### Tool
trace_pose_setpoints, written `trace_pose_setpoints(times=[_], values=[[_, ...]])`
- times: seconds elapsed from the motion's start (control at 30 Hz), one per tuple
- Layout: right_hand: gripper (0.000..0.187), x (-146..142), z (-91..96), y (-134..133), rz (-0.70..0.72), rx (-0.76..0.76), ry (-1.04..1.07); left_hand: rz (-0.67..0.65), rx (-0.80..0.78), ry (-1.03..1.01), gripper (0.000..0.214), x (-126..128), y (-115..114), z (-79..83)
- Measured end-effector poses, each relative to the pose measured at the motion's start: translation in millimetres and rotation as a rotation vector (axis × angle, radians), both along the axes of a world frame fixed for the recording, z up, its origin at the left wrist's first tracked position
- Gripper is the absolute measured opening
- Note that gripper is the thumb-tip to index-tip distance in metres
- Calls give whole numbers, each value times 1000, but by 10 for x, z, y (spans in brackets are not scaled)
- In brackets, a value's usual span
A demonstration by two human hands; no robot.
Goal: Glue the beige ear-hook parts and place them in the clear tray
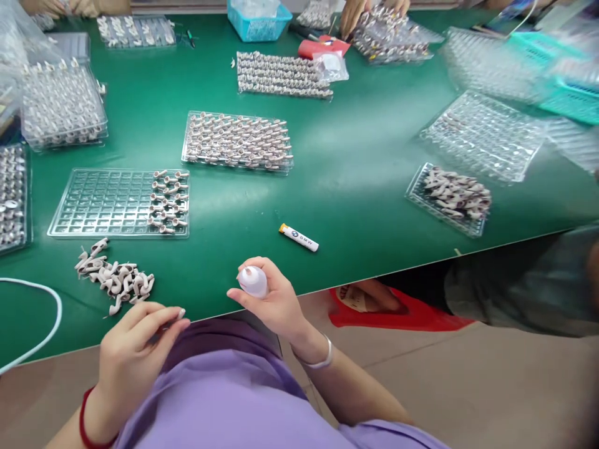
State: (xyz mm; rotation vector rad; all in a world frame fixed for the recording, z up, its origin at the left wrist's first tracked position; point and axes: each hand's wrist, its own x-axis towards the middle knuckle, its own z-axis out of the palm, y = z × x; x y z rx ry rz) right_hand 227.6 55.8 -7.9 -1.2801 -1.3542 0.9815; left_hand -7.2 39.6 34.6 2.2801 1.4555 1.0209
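My right hand (281, 305) is wrapped round a small translucent white squeeze bottle (255, 282) above the table's near edge. My left hand (140, 343) is closed in a pinch, with a tiny white piece (181, 313) showing at the fingertips; its kind is too small to make out. Just beyond my left hand lies a loose pile of beige earphone shells (119, 277). Behind the pile is a clear plastic tray (103, 202), with similar shells standing in its right-hand columns. A white lighter-sized tube with an orange end (298, 237) lies beyond my right hand.
A full tray of shells (238, 142) lies farther back, and another tray (452, 196) holds heaped shells at right. Stacked trays (63, 106) stand at left. A white cable (51, 299) curves over the table. A co-worker's hands (353, 19) handle parts at the far side.
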Motion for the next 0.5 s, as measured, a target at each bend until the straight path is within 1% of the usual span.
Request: trace_pose_setpoints(times=[0.03, 0.1, 0.23, 0.3, 0.37, 0.43, 0.5], values=[[29, -2, -2, -2, -4, -11, 4, 10, 30, 19, 6, -16, 116, 20], [29, -6, 0, -5, -10, -19, 8, 59, 95, 63, 3, -71, 420, 73], [28, -19, 10, 3, -10, -23, 10, 204, 150, 168, 14, -178, 1220, 207], [27, -28, 15, 7, -13, -20, 3, 251, 117, 236, 22, -189, 1623, 254], [26, -35, 18, 9, -17, -10, -3, 284, 69, 301, 27, -175, 1970, 263], [25, -38, 17, 7, -24, -3, -2, 290, 20, 349, 30, -157, 2238, 234], [25, -36, 9, 6, -28, 1, 2, 285, -27, 394, 31, -151, 2420, 184]])
